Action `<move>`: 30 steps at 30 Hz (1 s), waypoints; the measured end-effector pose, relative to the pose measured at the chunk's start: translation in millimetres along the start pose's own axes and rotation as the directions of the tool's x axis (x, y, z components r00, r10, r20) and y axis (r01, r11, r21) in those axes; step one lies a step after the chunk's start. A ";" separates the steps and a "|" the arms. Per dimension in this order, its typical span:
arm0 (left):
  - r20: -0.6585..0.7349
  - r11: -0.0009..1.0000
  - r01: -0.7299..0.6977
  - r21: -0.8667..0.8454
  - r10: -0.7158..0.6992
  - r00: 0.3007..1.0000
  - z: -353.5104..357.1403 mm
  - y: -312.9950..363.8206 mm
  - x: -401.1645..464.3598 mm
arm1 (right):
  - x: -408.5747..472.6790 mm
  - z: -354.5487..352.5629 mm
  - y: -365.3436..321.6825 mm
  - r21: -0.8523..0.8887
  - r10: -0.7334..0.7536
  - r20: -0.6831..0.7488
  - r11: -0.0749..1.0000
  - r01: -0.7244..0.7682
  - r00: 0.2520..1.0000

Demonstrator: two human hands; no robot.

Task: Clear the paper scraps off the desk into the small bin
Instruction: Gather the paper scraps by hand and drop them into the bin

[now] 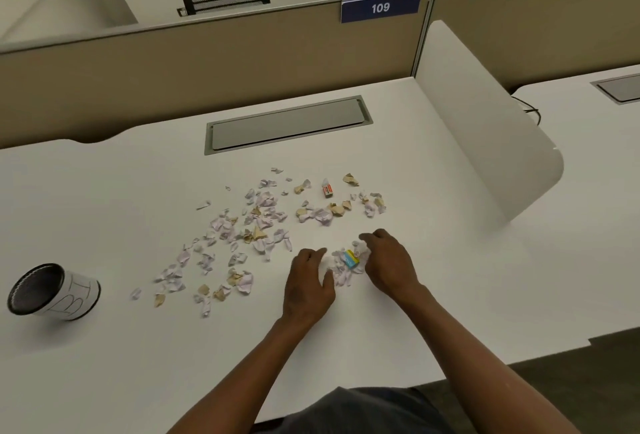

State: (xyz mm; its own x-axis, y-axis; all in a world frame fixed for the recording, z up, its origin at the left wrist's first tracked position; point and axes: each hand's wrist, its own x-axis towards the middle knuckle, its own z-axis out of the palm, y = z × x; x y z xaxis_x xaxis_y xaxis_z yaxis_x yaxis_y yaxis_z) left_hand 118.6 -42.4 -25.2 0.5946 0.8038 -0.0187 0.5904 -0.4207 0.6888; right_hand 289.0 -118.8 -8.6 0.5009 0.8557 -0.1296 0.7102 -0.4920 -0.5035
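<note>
Where the white desk [433, 295] runs out to the far left, the small bin [52, 291] lies tipped on its side, long axis running left-near to right-far, dark mouth facing the left and toward the camera; hand-drawn letters on its white wrap are only partly legible. Well to its right, loose paper scraps [242, 236], pale lilac and tan, are scattered across the desk centre, with a further cluster beyond the hands. Left hand [308, 284] rests palm-down on the desk, fingers loosely bent and slightly spread, thumb toward a small gathered heap of scraps [341, 269]; fingertips touch the heap's left edge, nothing gripped. A yellow-and-blue eraser [351, 258] sits inside that heap, long axis tilted left-far to right-near, partly buried. Right hand [389, 260] cups the heap's right side, fingers curled down over the scraps; whether it pinches any cannot be told, since the knuckles hide the fingertips. A second eraser with a white-and-orange sleeve [327, 188] lies farther back, long axis roughly away from the camera. A grey cable-tray lid [287, 125] is set into the desk behind. Both forearms are cut off at the frame's lower edge.
</note>
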 end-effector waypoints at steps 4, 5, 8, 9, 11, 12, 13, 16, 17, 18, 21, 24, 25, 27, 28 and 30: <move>-0.014 0.998 0.064 0.022 -0.064 0.998 -5.5 -10.3 -2.2 | 10.1 0.0 0.6 -0.087 -0.039 0.088 0.995 0.046 0.995; 0.032 0.998 0.046 0.044 -0.048 0.998 -6.0 -12.0 -3.5 | 10.4 1.4 0.6 -0.124 -0.075 0.127 0.988 0.091 0.989; 0.158 0.994 -0.017 0.112 -0.001 0.987 -4.4 -13.1 -6.2 | 7.0 4.6 2.6 -0.135 -0.171 0.187 0.971 0.198 0.967; 0.178 0.993 -0.025 0.115 0.004 0.984 -3.3 -13.6 -6.3 | 5.2 3.5 3.5 -0.109 -0.190 0.194 0.971 0.214 0.962; 0.189 0.994 -0.020 0.104 0.000 0.982 -1.9 -13.5 -5.3 | 2.5 -2.9 6.9 -0.055 -0.184 0.166 0.979 0.196 0.969; 0.188 0.995 -0.017 0.103 -0.003 0.982 -1.9 -13.0 -3.8 | 1.5 -7.7 10.0 -0.030 -0.158 0.138 0.986 0.164 0.978; 0.189 0.994 -0.012 0.108 -0.008 0.982 -2.2 -13.0 -2.0 | 1.0 -12.3 13.2 -0.016 -0.133 0.123 0.991 0.136 0.983; 0.241 0.992 0.016 0.121 -0.045 0.969 -6.1 -8.4 8.7 | -0.4 -21.4 19.5 -0.029 -0.072 0.207 0.996 0.080 0.976; 0.263 0.992 0.025 0.123 -0.057 0.963 -7.3 -5.1 13.5 | -0.8 -22.8 19.4 -0.029 -0.052 0.247 0.998 0.061 0.968; 0.280 0.991 0.024 0.135 -0.061 0.958 -8.2 -1.4 18.4 | -0.8 -23.6 18.0 -0.035 -0.040 0.276 0.998 0.051 0.960; 0.295 0.985 -0.008 0.174 -0.044 0.954 -8.9 7.9 29.3 | 0.8 -18.2 7.6 -0.132 -0.065 0.336 0.984 0.116 0.940; 0.298 0.986 -0.043 0.160 -0.007 0.954 -8.6 14.6 32.3 | 1.5 -7.7 -4.3 -0.175 -0.102 0.314 0.971 0.163 0.944; 0.295 0.986 -0.062 0.156 0.013 0.955 -8.8 16.5 32.5 | 1.7 -3.9 -7.3 -0.173 -0.119 0.291 0.969 0.174 0.949; 0.278 0.984 -0.087 0.155 0.041 0.960 -9.4 19.3 33.4 | 0.9 1.4 -12.3 -0.155 -0.138 0.255 0.971 0.182 0.957; 0.269 0.984 -0.086 0.154 0.042 0.962 -9.7 20.0 33.8 | 0.3 3.3 -14.4 -0.146 -0.141 0.240 0.973 0.179 0.960; 0.249 0.988 -0.075 0.137 0.039 0.968 -8.6 19.3 33.4 | -0.8 6.0 -16.7 -0.126 -0.147 0.214 0.976 0.177 0.966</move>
State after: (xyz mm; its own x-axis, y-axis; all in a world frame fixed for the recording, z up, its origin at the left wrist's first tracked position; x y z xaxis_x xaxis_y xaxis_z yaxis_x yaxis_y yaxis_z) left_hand 145.1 -20.1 -6.3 0.7345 0.6565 -0.1717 0.6131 -0.5337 0.5825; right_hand 273.8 -110.3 -5.2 0.2730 0.9332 -0.2338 0.8442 -0.3489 -0.4068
